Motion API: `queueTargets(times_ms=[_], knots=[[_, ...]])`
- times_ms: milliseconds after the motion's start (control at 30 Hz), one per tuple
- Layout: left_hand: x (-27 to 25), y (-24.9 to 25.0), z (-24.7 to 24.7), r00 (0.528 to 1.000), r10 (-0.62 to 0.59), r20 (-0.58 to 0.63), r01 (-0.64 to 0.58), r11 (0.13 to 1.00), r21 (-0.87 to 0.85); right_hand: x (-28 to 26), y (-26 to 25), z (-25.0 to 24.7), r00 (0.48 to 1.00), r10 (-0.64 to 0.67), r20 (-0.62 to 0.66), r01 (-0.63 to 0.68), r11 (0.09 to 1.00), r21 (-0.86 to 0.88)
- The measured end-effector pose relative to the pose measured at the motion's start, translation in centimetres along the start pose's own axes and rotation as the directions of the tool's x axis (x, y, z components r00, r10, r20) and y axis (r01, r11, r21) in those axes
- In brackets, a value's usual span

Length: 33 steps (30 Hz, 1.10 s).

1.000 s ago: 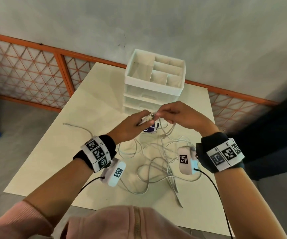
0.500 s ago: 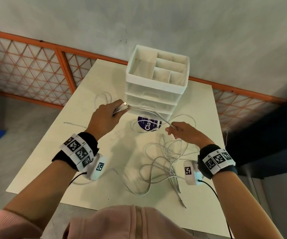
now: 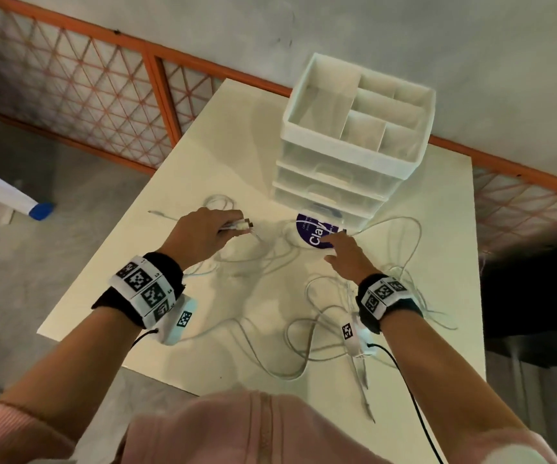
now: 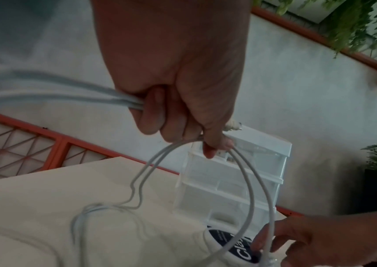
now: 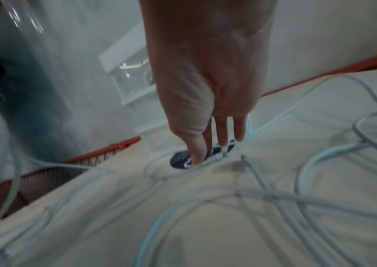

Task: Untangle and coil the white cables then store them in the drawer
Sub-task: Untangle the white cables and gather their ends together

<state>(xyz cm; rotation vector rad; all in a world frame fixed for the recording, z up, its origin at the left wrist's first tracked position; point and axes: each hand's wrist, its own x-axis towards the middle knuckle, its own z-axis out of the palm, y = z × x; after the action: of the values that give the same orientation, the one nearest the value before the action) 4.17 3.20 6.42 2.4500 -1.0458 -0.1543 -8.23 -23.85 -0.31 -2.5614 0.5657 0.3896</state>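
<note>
1. Head view: the left hand (image 3: pixel 203 231) is fisted round a bunch of white cables (image 3: pixel 307 329), grip closed tight on the strands, plug ends (image 3: pixel 245 225) poking out toward the drawer unit (image 3: pixel 347 172).
2. Same view: the right hand (image 3: pixel 345 256) reaches flat toward the purple round label (image 3: pixel 317 229) that lies just in front of the drawer unit, fingers straight, grip relaxed.
3. The rest of the white cables sprawl in loose loops over the bench (image 3: pixel 203 145), on the near side of the drawer unit and off to its right; the unit's drawers are all pushed in.
4. Left wrist view: the left hand (image 4: pixel 183 90) is curled firmly on several cable strands (image 4: pixel 249 189), which arc down toward the label (image 4: pixel 235 247) in front of the drawer unit (image 4: pixel 233 180); a connector (image 4: pixel 233 126) peeks out by the thumb.
5. Same view: the right hand (image 4: pixel 333 240) comes in low beside the label, its fingers (image 4: pixel 260 240) outstretched at a strand.
6. Right wrist view: blurry, but the right hand (image 5: pixel 208 81) shows its fingertips (image 5: pixel 196 155) straight and down on the label (image 5: pixel 180 160) and a cable connector (image 5: pixel 217 157) lying across it, right before the drawer unit (image 5: pixel 135 90). Whether it pinches the connector, I cannot tell; loops of cable (image 5: pixel 228 207) cover the bench (image 5: pixel 205 243) nearer the camera.
</note>
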Motion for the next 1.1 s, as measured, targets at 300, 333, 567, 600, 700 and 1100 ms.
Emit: queueTargets(times_ms=[300,333,567,600,700,1100], knots=[[1.4,2.3,1.2,0.999,-0.015,0.041,0.017,0.998,-0.063,0.0,0.1,-2.5,0.997,-0.053,-0.048,0.052,0.998,-0.029],[1.6,2.6,1.4,0.998,-0.026,0.049,0.030,0.997,-0.072,-0.3,-0.1,-3.8,0.996,-0.059,-0.067,0.059,0.998,0.009],[2.9,5.9,1.0,0.985,-0.043,0.169,0.100,0.935,-0.340,-6.2,-3.8,-12.6,0.979,-0.168,-0.113,0.191,0.953,0.236],[2.9,6.4,0.8,0.984,-0.024,0.175,0.092,0.915,-0.392,-7.0,-4.6,-13.3,0.974,-0.202,-0.102,0.222,0.943,0.249],[2.7,8.2,0.0,0.977,0.035,0.210,0.089,0.829,-0.553,-8.9,-7.0,-14.5,0.949,-0.306,-0.074,0.313,0.888,0.338],[-0.2,11.4,-1.9,0.975,0.151,0.163,0.031,0.636,-0.771,-10.4,-10.8,-11.8,0.929,-0.145,-0.341,0.343,0.683,0.645]])
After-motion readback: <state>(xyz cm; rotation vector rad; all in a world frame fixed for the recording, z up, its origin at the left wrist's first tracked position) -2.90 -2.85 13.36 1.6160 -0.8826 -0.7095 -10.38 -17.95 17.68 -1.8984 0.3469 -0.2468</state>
